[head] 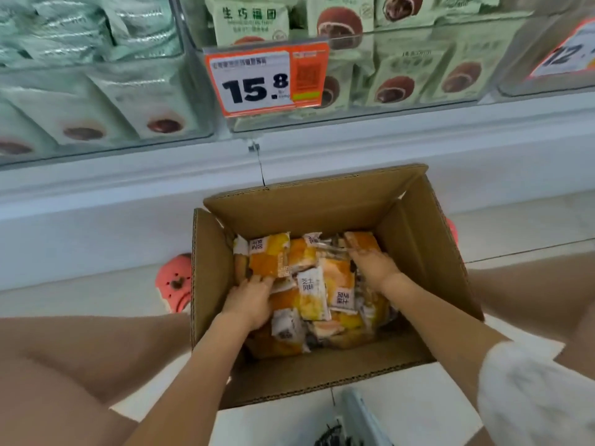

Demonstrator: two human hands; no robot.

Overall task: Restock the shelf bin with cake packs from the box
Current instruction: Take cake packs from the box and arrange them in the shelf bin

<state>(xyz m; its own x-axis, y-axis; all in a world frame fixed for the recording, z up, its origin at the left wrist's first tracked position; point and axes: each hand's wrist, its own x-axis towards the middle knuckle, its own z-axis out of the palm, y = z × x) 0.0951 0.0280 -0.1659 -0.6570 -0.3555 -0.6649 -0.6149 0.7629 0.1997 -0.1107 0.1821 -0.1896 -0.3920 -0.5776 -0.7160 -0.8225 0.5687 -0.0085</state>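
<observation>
An open cardboard box [415, 226] stands on the floor between my knees, holding several orange-and-white cake packs [314, 292]. My left hand [249, 299] reaches into the left side of the pile, fingers curled around the packs there. My right hand [373, 263] lies on the packs at the right back, fingers closed over them. Above, a clear shelf bin [402, 104] holds pale green packs with a brown ball picture.
An orange price tag [265, 80] reading 15.8 hangs on the bin front. Another clear bin [96, 107] with pale packs sits to the left. Pink clogs [175, 281] flank the box. The white shelf base [128, 201] runs behind it.
</observation>
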